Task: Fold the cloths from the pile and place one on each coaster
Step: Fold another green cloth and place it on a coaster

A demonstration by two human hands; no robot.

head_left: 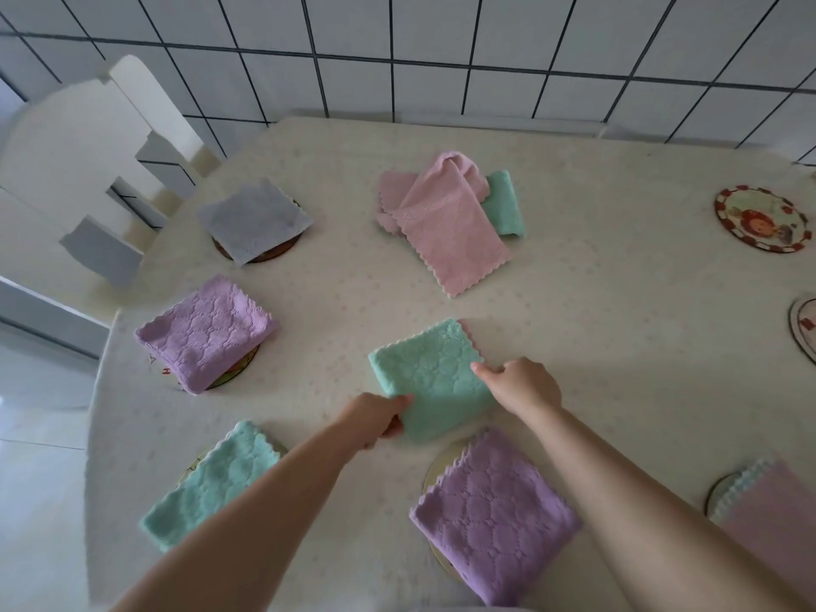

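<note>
Cloths: five look placed, one in hand, pile not yet cleared.

Placed, each folded and lying on a coaster:
- grey cloth (255,219), far left, coaster edge showing under its near side
- purple cloth (206,331), left, coaster peeking out at the near right corner
- green cloth (212,481), near left, partly behind the left forearm
- second purple cloth (494,514), near centre, coaster rim visible on its left
- pink cloth (768,519), near right, cut off by the frame edge, coaster rim at its left

In hand: folded mint cloth (435,375), mid-table, flat on the tablecloth (618,329), not on any coaster. Left hand (375,421) has its fingers curled round the near left corner, pinching it. Right hand (523,384) sits on the right edge, fingers bent down onto the fabric; whether the thumb is under the cloth, can't tell. My read: fold is finished or nearly so, next is the carry.

Left to do:
- pile (446,214) at the far centre holds at least a pink cloth draped on top, more pink under it, and a green one at the right. Exact count unclear.
- bare coaster (761,218) at far right, plus another bare coaster (806,329) cut by the right edge.

Judgement: a bit past halfway. The mint cloth likely goes to one of the right-hand coasters. Other coasters out of frame are possible.
</note>
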